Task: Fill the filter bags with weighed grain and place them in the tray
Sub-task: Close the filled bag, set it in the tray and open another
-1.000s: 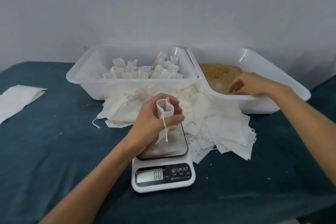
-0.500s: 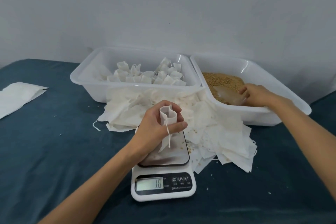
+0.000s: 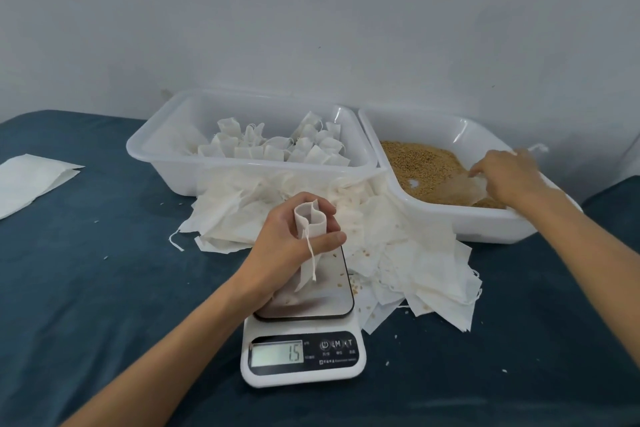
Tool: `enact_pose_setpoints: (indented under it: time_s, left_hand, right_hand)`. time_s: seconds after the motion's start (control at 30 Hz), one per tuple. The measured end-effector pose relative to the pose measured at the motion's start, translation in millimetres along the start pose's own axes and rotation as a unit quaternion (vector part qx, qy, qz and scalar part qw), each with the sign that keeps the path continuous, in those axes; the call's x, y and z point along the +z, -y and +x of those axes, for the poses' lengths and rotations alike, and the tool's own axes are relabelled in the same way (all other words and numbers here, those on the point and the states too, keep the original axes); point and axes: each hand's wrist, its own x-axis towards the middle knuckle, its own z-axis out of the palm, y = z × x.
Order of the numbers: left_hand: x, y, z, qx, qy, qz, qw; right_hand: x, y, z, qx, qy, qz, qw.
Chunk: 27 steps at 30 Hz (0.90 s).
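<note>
My left hand (image 3: 289, 236) grips a white filter bag (image 3: 309, 229) upright with its mouth open, its lower end hanging onto the scale (image 3: 304, 326) plate. A drawstring dangles from the bag. The scale display reads 1.5. My right hand (image 3: 512, 177) is inside the right tray (image 3: 485, 225), holding a clear scoop (image 3: 457, 185) pushed into the brown grain (image 3: 422, 161). The left tray (image 3: 166, 166) holds several filled, tied bags (image 3: 277, 146).
A heap of empty filter bags (image 3: 398, 246) lies between the trays and the scale, with loose grains scattered on it. More white paper (image 3: 27, 180) lies at the far left of the blue cloth. A grey wall stands behind the trays.
My right hand reached deeper into the grain tray and took up the scoop, sliding it through the grain. The scale reading rose from 0.0 to 1.5. My left hand kept the bag in place.
</note>
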Motion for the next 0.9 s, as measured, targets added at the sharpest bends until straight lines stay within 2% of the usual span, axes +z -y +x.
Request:
enact_pose_setpoints:
  time_s: [0.1,0.23,0.47,0.6,0.9]
  left_hand:
    - [0.5,1.2,-0.5,-0.003,0.001,0.001,1.0]
    - [0.0,1.9,-0.5,-0.01,0.001,0.004,1.0]
    - [-1.7,1.2,-0.1,-0.006,0.006,-0.001,1.0]
    - [-2.7,0.5,0.1,0.001,0.01,-0.008,1.0]
    - [-3.4,0.3,0.5,0.009,0.003,-0.005,1.0]
  right_hand:
    - [-2.7,13.0,-2.0,-0.066,0.035,0.138,0.988]
    - [-1.0,15.3,-3.2,-0.051,0.041,0.244,0.968]
    - [3.8,11.0,-5.7,-0.022,0.024,0.294,0.955]
    - [5.5,9.4,-7.8,0.026,0.014,0.384,0.923]
    - [-1.4,9.6,-13.5,0.024,0.023,0.428,0.903]
